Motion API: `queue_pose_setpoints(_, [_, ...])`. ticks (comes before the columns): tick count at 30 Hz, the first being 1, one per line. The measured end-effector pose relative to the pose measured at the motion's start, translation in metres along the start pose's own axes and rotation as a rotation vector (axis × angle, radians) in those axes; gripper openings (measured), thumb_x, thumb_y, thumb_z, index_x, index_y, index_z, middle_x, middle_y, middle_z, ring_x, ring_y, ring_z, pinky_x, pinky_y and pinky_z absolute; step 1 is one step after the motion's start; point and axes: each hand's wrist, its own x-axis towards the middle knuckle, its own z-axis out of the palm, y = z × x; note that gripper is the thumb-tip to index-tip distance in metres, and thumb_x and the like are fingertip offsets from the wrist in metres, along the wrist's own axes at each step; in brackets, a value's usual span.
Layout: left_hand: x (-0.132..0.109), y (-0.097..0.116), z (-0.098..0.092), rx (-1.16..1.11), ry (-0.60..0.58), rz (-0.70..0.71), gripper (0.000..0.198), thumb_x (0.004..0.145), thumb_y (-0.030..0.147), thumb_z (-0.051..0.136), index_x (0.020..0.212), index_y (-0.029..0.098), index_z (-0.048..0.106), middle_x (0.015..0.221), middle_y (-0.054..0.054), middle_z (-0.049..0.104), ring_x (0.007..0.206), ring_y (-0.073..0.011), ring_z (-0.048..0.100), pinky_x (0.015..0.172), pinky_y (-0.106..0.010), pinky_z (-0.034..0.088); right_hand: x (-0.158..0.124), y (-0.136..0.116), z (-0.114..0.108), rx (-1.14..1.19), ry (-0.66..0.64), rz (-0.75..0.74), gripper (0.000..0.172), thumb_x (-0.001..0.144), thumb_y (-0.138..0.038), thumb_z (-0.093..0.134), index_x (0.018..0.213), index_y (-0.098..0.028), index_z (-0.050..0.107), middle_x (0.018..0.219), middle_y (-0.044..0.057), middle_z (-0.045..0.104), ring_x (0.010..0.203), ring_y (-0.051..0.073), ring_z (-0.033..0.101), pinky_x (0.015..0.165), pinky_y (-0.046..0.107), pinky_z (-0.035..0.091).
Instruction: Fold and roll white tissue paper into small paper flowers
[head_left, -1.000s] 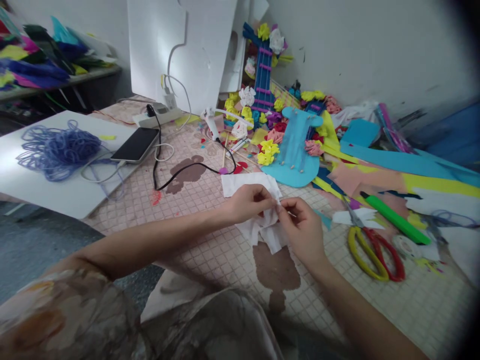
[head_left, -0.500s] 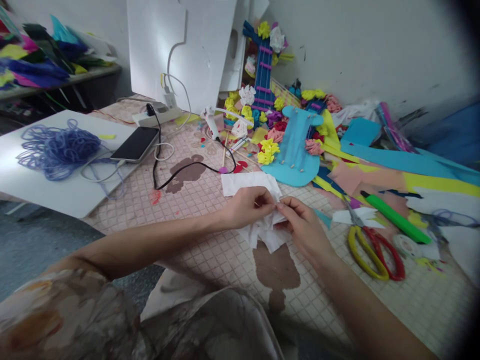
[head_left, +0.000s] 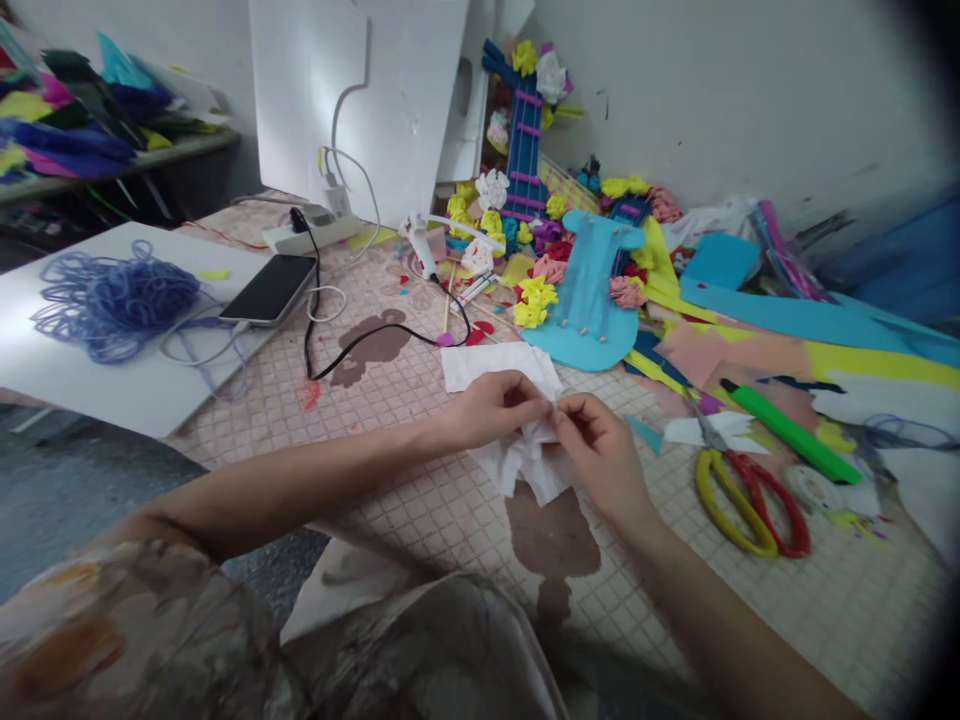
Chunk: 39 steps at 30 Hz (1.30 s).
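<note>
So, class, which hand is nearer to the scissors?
Right. The right hand pinches the white paper, apart from the scissors but on their side; the left hand holds the same paper farther off.

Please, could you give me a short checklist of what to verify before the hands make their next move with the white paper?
1. Grip on the crumpled white paper piece: the left hand and the right hand both pinch its top edge. Ok.
2. Paper lifted off the pink tiled mat: its lower end may touch. Cannot tell.
3. Yellow-and-red-handled scissors lie free on the mat, beside the right hand. Ok.
4. Black cable lies apart from both hands. Ok.
5. Flat white sheet behind the left hand, separate from the held piece: their edges meet under the fingers. Cannot tell.
</note>
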Motion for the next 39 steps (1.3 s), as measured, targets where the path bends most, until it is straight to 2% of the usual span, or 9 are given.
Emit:
queue_pose_setpoints(4, [0.000, 0.000, -0.001, 0.123, 0.023, 0.093, 0.019, 0.080, 0.030, 0.059, 0.074, 0.012, 0.060, 0.066, 0.001, 0.055, 0.060, -0.0072, 0.045, 0.053, -0.019, 0.035, -0.002, -0.003, 0.002, -0.100, 0.000, -0.068, 0.011, 0.084, -0.030, 0.058, 0.079, -0.021, 0.056, 0.071, -0.002, 0.056, 0.061, 0.012, 0.053, 0.056, 0.025, 0.046])
queue_pose_setpoints(8, [0.000, 0.002, -0.001, 0.077, 0.052, 0.116, 0.018, 0.080, 0.028, 0.058, 0.072, 0.012, 0.058, 0.062, 0.003, 0.051, 0.057, -0.0060, 0.041, 0.052, -0.019, 0.033, -0.003, 0.000, 0.004, 0.018, 0.039, 0.015, 0.014, 0.083, -0.035, 0.061, 0.081, -0.022, 0.058, 0.073, -0.001, 0.057, 0.063, 0.014, 0.054, 0.058, 0.026, 0.048])
queue_pose_setpoints(13, [0.000, 0.003, 0.000, 0.019, 0.047, 0.057, 0.018, 0.081, 0.028, 0.056, 0.072, 0.012, 0.055, 0.062, 0.003, 0.050, 0.055, -0.0058, 0.042, 0.050, -0.018, 0.032, -0.003, 0.005, 0.005, 0.244, 0.024, 0.142, 0.016, 0.082, -0.037, 0.063, 0.079, -0.022, 0.059, 0.073, -0.001, 0.056, 0.066, 0.014, 0.052, 0.059, 0.026, 0.051])
queue_pose_setpoints(19, [-0.004, 0.005, 0.001, 0.161, 0.052, 0.158, 0.014, 0.081, 0.025, 0.057, 0.074, 0.013, 0.058, 0.063, 0.003, 0.052, 0.057, -0.0062, 0.043, 0.054, -0.019, 0.035, -0.001, 0.006, 0.002, 0.246, -0.013, 0.178, 0.016, 0.078, -0.035, 0.068, 0.079, -0.021, 0.060, 0.077, -0.001, 0.054, 0.068, 0.013, 0.051, 0.055, 0.022, 0.051])
queue_pose_setpoints(27, [0.000, -0.003, 0.001, 0.118, 0.031, 0.113, 0.018, 0.082, 0.029, 0.057, 0.074, 0.013, 0.057, 0.062, 0.003, 0.052, 0.057, -0.0068, 0.044, 0.051, -0.019, 0.034, -0.002, 0.007, 0.001, 0.264, -0.017, 0.163, 0.016, 0.081, -0.036, 0.067, 0.079, -0.022, 0.059, 0.072, -0.002, 0.055, 0.065, 0.011, 0.051, 0.057, 0.022, 0.049])
queue_pose_setpoints(35, [-0.001, -0.001, 0.002, 0.079, 0.104, 0.113, 0.017, 0.082, 0.028, 0.057, 0.075, 0.013, 0.056, 0.064, 0.002, 0.053, 0.054, -0.0061, 0.045, 0.050, -0.019, 0.035, -0.004, 0.001, 0.008, 0.372, 0.048, 0.209, 0.021, 0.077, -0.039, 0.070, 0.078, -0.022, 0.057, 0.068, -0.002, 0.058, 0.061, 0.013, 0.052, 0.058, 0.026, 0.047])
queue_pose_setpoints(39, [-0.001, -0.001, 0.004, 0.089, 0.141, 0.106, 0.015, 0.082, 0.027, 0.057, 0.076, 0.013, 0.056, 0.062, 0.003, 0.053, 0.053, -0.0062, 0.047, 0.049, -0.019, 0.035, -0.005, 0.003, 0.011, 0.379, 0.082, 0.215, 0.021, 0.078, -0.039, 0.069, 0.078, -0.022, 0.057, 0.073, -0.002, 0.058, 0.062, 0.012, 0.054, 0.059, 0.027, 0.047])
